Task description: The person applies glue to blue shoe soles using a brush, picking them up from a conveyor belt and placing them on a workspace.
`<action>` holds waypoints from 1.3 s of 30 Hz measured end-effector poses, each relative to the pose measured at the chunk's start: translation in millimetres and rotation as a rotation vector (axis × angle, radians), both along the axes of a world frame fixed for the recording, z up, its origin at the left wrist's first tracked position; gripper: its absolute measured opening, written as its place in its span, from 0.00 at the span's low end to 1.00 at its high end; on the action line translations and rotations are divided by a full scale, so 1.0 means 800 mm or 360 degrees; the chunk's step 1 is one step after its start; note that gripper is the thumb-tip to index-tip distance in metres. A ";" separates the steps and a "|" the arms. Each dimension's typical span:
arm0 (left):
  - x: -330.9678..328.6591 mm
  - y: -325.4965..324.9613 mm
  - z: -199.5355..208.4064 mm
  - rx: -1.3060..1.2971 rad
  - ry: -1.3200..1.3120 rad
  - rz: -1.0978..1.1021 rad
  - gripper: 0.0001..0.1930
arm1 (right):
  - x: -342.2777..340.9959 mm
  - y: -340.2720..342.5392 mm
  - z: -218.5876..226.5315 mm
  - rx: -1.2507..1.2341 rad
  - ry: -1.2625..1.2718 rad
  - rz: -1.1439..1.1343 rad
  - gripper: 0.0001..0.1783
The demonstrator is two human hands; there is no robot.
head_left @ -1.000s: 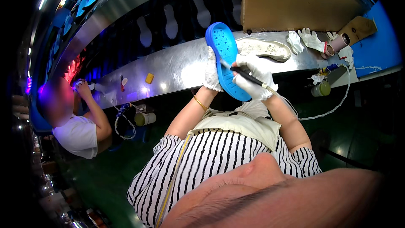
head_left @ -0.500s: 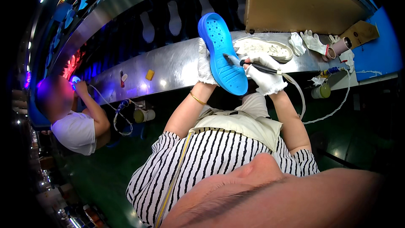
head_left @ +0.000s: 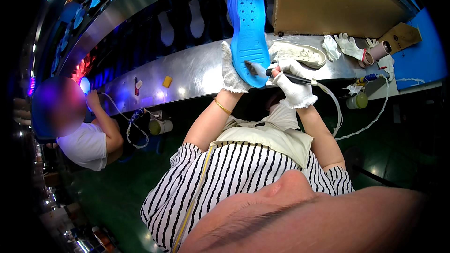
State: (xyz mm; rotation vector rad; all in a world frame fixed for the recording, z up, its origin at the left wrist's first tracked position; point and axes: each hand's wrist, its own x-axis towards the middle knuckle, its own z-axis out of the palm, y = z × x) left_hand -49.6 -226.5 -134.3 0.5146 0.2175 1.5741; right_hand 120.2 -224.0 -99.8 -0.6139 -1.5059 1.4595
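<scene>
My left hand [head_left: 231,75], in a white glove, grips a blue shoe sole [head_left: 251,37] along its left side near the lower end. The sole stands tilted over the metal ledge, its inner face with small holes toward me. My right hand [head_left: 296,93], in a white glove with bare fingertips showing, holds a black-handled brush [head_left: 300,80] fed by a clear hose [head_left: 338,112]. Its dark bristles lie on the lower part of the sole's inner face. The left fingers behind the sole are hidden.
An off-white sole [head_left: 302,54] lies on the metal ledge [head_left: 187,76], right of the blue one. Farther right are white gloves [head_left: 348,46] and a cardboard sheet [head_left: 328,7]. A yellow block [head_left: 167,81] sits left. Behind runs a dark belt with pale insoles [head_left: 197,18]. A co-worker [head_left: 86,145] sits left.
The blue sole has moved up and away and turned more upright. The brush tip now lies nearer the sole's lower end. The co-worker's head has shifted slightly.
</scene>
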 end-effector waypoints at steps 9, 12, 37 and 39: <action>-0.002 -0.015 0.054 0.0045 -0.0174 -0.0045 0.46 | -0.004 -0.002 0.001 -0.0089 0.0034 0.0282 0.04; -0.005 -0.011 0.054 0.0040 -0.0119 -0.0035 0.46 | -0.001 0.001 0.003 0.0140 -0.0044 0.0124 0.05; -0.039 0.010 0.085 -0.0216 0.0092 -0.0468 0.28 | 0.012 0.007 0.045 0.0768 -0.0292 0.0199 0.08; -0.036 0.013 0.084 -0.0336 0.0252 -0.0388 0.27 | 0.010 0.007 0.041 0.0705 -0.0280 0.0309 0.09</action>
